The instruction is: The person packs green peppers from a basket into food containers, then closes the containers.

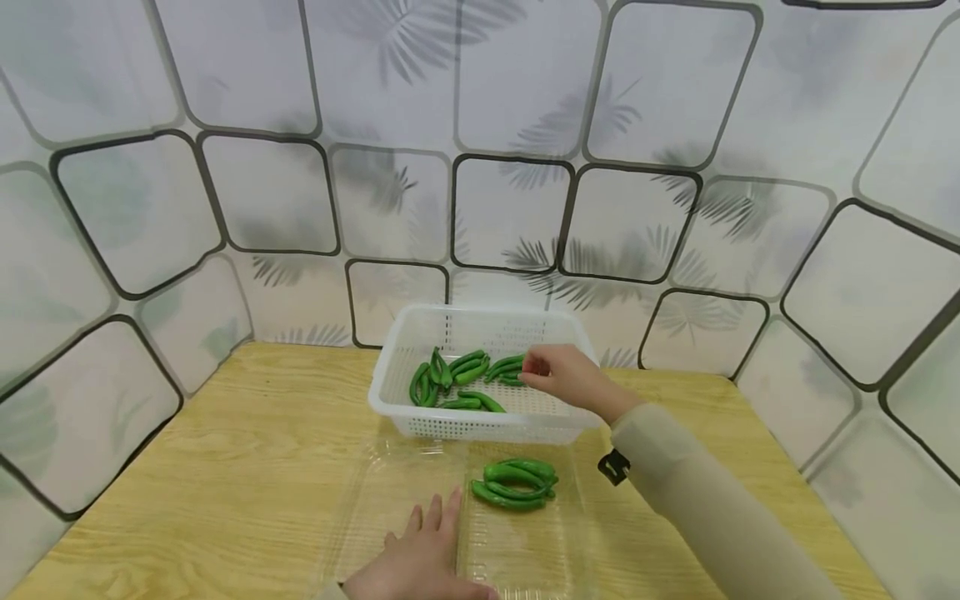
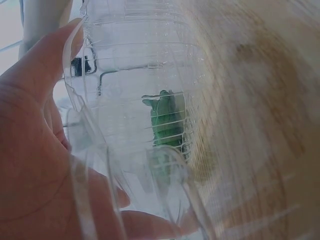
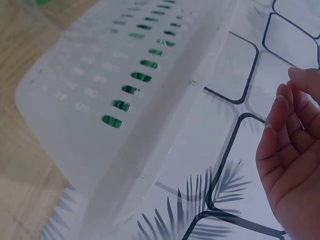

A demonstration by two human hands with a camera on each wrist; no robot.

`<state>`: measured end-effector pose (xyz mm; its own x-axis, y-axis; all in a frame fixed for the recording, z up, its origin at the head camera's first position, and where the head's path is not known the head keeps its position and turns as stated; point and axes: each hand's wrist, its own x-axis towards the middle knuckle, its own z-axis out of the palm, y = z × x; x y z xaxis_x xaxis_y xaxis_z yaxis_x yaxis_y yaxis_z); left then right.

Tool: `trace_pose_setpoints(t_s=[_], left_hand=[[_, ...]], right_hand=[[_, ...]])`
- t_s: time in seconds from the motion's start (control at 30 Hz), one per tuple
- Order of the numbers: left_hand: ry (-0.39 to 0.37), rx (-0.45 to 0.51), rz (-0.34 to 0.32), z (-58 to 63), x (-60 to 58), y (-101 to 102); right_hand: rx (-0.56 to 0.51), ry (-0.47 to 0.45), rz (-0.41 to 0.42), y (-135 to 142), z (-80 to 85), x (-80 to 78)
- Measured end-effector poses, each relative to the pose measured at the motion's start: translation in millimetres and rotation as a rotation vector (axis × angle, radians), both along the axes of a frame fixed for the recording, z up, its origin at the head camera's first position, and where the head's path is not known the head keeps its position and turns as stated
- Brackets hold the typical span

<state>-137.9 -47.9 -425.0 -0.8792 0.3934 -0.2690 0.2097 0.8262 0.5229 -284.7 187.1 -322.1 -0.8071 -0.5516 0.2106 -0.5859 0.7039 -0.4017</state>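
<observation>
My left hand (image 1: 420,546) rests with spread fingers on a clear plastic container (image 1: 525,567) on the table, its thumb toward the right side. In the left wrist view the thumb and fingers lie about the container's rim (image 2: 75,100). Several green chili peppers (image 1: 517,483) lie in the container's right half. Over the right side of a white plastic basket (image 1: 390,400) is my right hand (image 1: 558,375), fingers loosely bent and thumb near the fingertips. Nothing shows between them in the right wrist view. More green chili peppers (image 1: 468,367) lie in small groups inside the basket, some beside the right hand.
The wooden table (image 1: 225,467) carries both the basket and the container, with the basket farther back. Patterned wall covering (image 1: 397,200) rises behind and at both sides. A black clip (image 1: 613,467) hangs by the right sleeve (image 1: 697,483).
</observation>
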Motion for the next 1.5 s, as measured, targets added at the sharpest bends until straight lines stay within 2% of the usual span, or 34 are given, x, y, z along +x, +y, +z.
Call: trace_pose_setpoints(t_s=[0.47, 0.67, 0.83, 1.0, 1.1, 1.3, 1.5], left_hand=[[0.052, -0.028, 0.023, -1.9, -1.1, 1.7], [0.068, -0.034, 0.026, -3.8, -2.2, -1.2], [0.094, -0.021, 0.022, -6.1, -1.7, -2.4], [0.083, -0.043, 0.047, -8.6, -2.0, -0.9], [0.087, -0.058, 0.058, -12.0, -3.0, 0.7], [0.152, -0.062, 0.080, -22.7, -3.7, 1.7], [0.201, -0.053, 0.146, -39.4, -5.4, 4.0]], right_hand=[[0.000, -0.006, -0.072, -1.1, 14.2, -42.8], [0.040, 0.021, -0.087, -4.3, 18.7, -62.1], [0.056, 0.023, -0.099, -7.6, 21.8, -71.2], [0.059, 0.006, -0.110, -10.9, 21.7, -78.1], [0.056, 0.002, -0.121, -11.7, 19.3, -83.8], [0.055, 0.016, -0.143, -11.1, 12.6, -95.1], [0.058, 0.024, -0.160, -9.9, 2.4, -107.5]])
